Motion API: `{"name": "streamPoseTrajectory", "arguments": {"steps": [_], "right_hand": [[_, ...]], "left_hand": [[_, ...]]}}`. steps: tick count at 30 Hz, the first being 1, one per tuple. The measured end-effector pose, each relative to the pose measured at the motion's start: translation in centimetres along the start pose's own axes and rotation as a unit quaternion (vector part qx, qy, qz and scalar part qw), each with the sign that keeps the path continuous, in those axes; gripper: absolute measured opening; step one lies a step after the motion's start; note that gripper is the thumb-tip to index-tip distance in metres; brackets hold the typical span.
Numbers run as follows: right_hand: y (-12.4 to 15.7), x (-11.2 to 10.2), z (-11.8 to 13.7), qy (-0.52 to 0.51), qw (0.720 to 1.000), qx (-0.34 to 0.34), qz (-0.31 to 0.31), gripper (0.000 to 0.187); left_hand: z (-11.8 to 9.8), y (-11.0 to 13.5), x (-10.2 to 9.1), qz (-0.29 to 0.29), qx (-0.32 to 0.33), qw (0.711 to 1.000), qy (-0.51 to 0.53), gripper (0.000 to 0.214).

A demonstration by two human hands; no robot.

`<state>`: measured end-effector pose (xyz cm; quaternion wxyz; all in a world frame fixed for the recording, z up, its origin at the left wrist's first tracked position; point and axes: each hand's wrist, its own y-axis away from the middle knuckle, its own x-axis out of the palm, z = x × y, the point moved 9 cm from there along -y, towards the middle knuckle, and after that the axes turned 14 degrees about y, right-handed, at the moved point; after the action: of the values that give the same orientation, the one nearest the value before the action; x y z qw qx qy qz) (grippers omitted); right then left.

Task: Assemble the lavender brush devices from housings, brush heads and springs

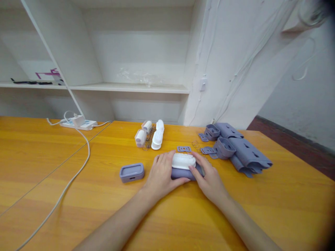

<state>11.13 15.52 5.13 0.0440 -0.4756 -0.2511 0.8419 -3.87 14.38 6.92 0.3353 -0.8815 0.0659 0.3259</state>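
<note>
Left hand [162, 172]: fingers partly curled, closed round the left end of a purple housing [183, 173], thumb along its front edge, fingertips against the white ribbed cap [183, 160] seated on top. Right hand [209, 178]: likewise clasped on the right end, fingers bent over the far side. The housing rests on the orange wooden table [39, 157], at centre, just in front of the person. To its left, apart, lies a purple lidded case [132, 172]. Behind it: a flat purple plate [184, 149], then white moulded parts [157, 135] beside thin wire springs [149, 138]. To the right, a heap of purple shells [242, 150]. A white power strip [78, 122] sits at the far left edge, its cable [78, 164] trailing across the table. Beyond: white shelving [131, 87] and a white wall [309, 97].
</note>
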Motion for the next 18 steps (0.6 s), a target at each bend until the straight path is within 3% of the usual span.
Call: {"name": "streamPoseTrajectory", "arguments": {"steps": [7,18], "right_hand": [[-0.1,-0.2,1.8,0.077,0.995,-0.057,0.005,0.037],[0.2,-0.7,1.8,0.067,0.996,-0.044,-0.029,0.041]], "left_hand": [[-0.2,-0.1,0.1,0.006,-0.002,1.000,-0.020,0.077],[0.1,0.2,0.5,0.012,-0.013,1.000,-0.015,0.092]]}}
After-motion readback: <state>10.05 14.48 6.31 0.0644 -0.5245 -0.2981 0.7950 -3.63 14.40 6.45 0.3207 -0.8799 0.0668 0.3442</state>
